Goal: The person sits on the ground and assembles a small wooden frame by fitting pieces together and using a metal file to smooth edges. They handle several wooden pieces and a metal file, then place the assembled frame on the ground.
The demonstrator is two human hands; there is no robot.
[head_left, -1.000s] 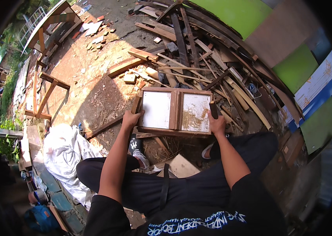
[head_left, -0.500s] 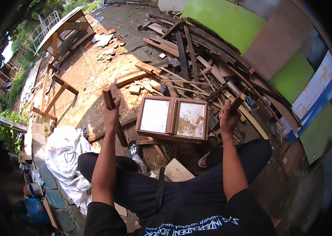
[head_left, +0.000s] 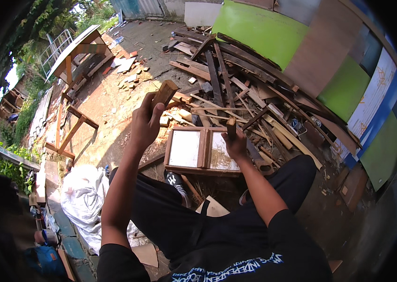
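My left hand (head_left: pixel 145 124) is raised left of the framed panel, its fingers closed around a thick brown wooden block (head_left: pixel 166 92) that slants up and away. My right hand (head_left: pixel 236 145) is closed on a dark wooden stick (head_left: pixel 231 125), whose upper end sticks out above the fist; its lower part is hidden. That fist is in front of the right half of a brown wooden frame (head_left: pixel 203 149) with two white panels (head_left: pixel 184 148). Sawdust lies on the right panel. The frame lies between my feet and the scrap pile.
A heap of scrap boards (head_left: pixel 217 75) spreads beyond the frame and to the right. Green and brown sheets (head_left: pixel 259 35) lean behind it. At left are a wooden stand (head_left: pixel 69 129), a small table (head_left: pixel 78 49) and a white sack (head_left: pixel 83 190).
My left hand has risen and moved slightly right, tilting its block. My right hand has swung left and down over the framed panel. Both keep their wooden pieces.
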